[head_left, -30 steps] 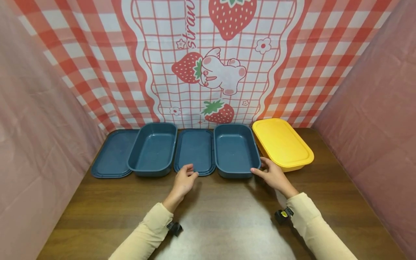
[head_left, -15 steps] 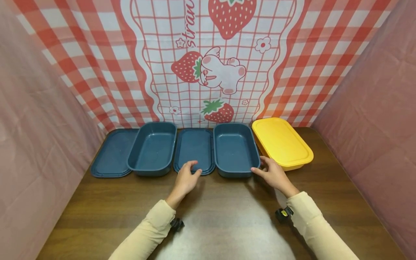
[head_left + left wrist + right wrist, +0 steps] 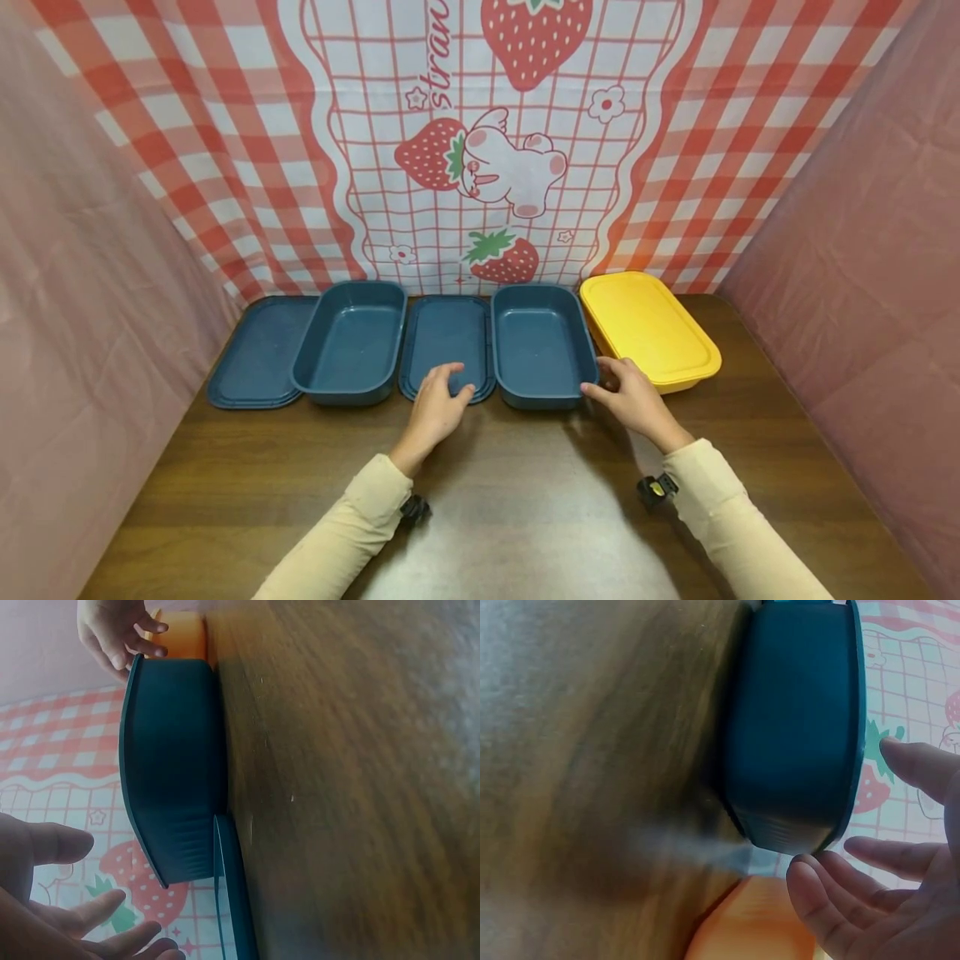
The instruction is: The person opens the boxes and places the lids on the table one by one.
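Note:
In the head view, my left hand [image 3: 438, 408] hovers over the front end of a dark blue rectangular lid [image 3: 447, 342], thumb and fingers spread and holding nothing. The left wrist view shows those fingers apart from everything. My right hand [image 3: 633, 404] is at the front right corner of an uncovered dark blue food container [image 3: 542, 346]. Its thumb is near the rim, and its other fingertips [image 3: 806, 862] are at the container's outer side, seemingly touching it; the right wrist view does not settle the contact.
Left of the middle lid stands a second dark blue container [image 3: 352, 342], its edge over another blue lid [image 3: 262, 358]. A yellow lidded container [image 3: 652, 325] is beside my right hand. All stand along the back of the wooden table [image 3: 510, 508], before a strawberry-print curtain [image 3: 495, 158].
My left hand has moved slightly forward and right over the middle lid, and its thumb and fingers have spread. The right hand has stayed almost still at the container's corner.

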